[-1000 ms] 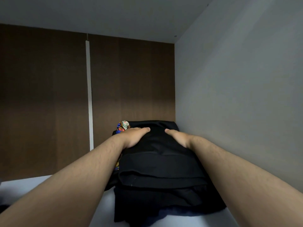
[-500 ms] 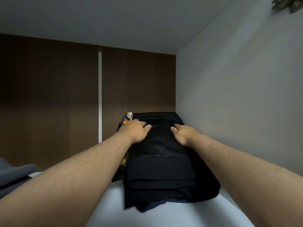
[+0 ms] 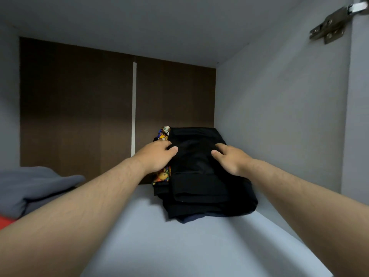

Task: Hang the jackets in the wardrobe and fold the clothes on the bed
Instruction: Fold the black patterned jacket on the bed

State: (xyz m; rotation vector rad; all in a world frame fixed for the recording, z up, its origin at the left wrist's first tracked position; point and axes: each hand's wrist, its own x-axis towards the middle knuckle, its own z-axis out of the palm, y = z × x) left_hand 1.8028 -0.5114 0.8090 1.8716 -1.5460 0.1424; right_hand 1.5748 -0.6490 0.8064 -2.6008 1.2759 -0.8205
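A stack of folded black clothes lies on the pale wardrobe shelf, pushed against the right wall. A colourful printed garment peeks out on the stack's left side. My left hand rests on the stack's upper left edge with its fingers bent over the cloth. On the top right of the stack lies my right hand, fingers relaxed and spread. Both forearms reach in from the bottom corners.
A folded grey garment sits at the left of the shelf, with something red below it. The brown back panel and the grey right wall close the compartment. A metal door hinge is at upper right.
The view has pulled back from the shelf, so the grey garment and the hinge came into sight. Both hands have slid slightly nearer on the black stack.
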